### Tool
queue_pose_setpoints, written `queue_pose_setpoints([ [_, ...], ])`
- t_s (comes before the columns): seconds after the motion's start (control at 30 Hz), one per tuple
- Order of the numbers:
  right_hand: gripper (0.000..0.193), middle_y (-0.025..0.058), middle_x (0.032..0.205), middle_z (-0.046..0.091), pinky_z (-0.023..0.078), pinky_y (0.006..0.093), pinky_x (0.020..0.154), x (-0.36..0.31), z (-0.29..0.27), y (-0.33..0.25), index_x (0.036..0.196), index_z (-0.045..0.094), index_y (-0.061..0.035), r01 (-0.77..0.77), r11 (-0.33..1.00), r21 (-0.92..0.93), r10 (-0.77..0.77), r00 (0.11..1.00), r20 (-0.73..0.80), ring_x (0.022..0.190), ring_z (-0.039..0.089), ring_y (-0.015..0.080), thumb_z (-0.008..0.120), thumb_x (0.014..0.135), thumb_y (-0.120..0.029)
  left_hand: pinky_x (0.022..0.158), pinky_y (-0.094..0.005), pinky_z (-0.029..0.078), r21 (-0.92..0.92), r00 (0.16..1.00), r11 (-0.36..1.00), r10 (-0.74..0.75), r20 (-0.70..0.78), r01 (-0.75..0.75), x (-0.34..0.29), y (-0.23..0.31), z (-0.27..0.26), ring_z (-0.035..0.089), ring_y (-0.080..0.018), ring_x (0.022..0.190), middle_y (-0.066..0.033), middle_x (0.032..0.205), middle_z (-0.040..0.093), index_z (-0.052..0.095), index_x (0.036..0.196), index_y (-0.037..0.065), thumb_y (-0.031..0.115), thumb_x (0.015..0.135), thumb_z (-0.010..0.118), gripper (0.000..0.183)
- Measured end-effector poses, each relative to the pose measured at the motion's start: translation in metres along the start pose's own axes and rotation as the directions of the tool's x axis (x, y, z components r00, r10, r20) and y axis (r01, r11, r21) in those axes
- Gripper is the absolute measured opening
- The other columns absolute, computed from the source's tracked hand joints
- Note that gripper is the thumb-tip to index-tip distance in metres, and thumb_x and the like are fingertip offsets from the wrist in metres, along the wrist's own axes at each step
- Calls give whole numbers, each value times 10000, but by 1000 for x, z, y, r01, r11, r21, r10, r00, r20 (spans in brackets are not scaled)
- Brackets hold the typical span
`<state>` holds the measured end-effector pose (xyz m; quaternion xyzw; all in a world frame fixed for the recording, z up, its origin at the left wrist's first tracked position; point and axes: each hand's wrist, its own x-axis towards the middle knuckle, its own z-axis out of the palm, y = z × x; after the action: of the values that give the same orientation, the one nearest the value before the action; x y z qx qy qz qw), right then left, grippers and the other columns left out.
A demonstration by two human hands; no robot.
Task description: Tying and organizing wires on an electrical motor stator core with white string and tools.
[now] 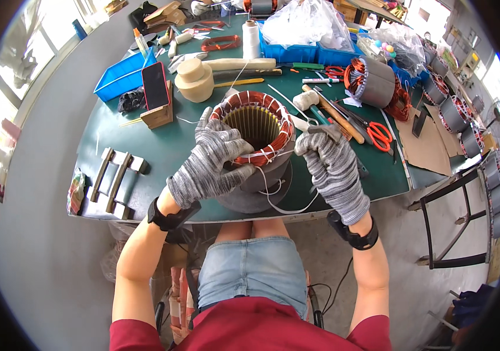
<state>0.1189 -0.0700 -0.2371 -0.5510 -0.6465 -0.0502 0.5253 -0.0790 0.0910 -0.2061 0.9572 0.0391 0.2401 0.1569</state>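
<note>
A motor stator [274,175] stands upright on a round grey base near the table's front edge. Its top ring of copper winding [285,137] is bound with white ties, and yellowish slot liners show inside. My left hand [212,161], in a grey knitted glove, grips the ring's near left side, fingers over the top and thumb in front. Right of the stator, my gloved right hand [333,169] is closed on a white lacing cord [288,211]. One stretch runs straight from the winding to this hand; a slack loop hangs in front. A grey metal piece shows by the right fingertips, partly hidden.
Right of the stator lie a white-headed mallet [306,100], red-handled scissors [380,136] and other tools. Another wound stator [373,81] lies behind them. At left are a phone [156,85] on a wooden stand, a blue bin [122,76] and a metal-barred fixture [118,181].
</note>
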Motion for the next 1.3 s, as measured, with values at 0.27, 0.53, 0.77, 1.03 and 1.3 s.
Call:
queue_pose_setpoints([
  [0.27,287,103,1060,596,479,400,880,52,-21,-10,1070,579,-87,443,754,-484,-256,878,405,915,595,288,594,793,-18,997,-452,286,-9,1000,1000,22,-12,-23,0,0,-1,535,-288,919,-84,850,579,663,976,50,194,717,733,305],
  [0.53,176,144,853,626,487,386,779,87,-21,11,921,622,-19,292,936,195,-350,811,468,834,605,312,669,763,-83,1037,-465,254,8,1000,1000,13,-5,-13,5,4,-2,548,-281,906,-81,830,581,662,963,58,189,714,728,289],
  [0.77,273,164,873,623,469,405,774,58,-16,8,927,641,-27,44,976,-214,25,951,309,855,591,328,710,772,-242,1069,-486,224,45,1000,999,24,5,-24,5,1,-5,565,-292,928,-97,853,608,661,961,54,222,739,727,286],
  [1.03,275,117,975,636,499,371,845,30,-2,1,1064,660,-88,202,875,-439,-92,961,260,946,606,286,679,800,-162,1003,-480,277,52,1000,999,-8,15,7,4,5,-3,547,-312,960,-114,899,610,660,947,47,230,750,719,275],
  [1.3,237,137,1092,611,486,379,867,33,-7,1,1046,653,-68,205,912,-356,-130,966,224,1020,596,283,665,812,-102,949,-465,318,45,999,998,38,-8,-38,5,3,-4,544,-311,898,-115,845,604,658,909,56,217,746,711,235],
])
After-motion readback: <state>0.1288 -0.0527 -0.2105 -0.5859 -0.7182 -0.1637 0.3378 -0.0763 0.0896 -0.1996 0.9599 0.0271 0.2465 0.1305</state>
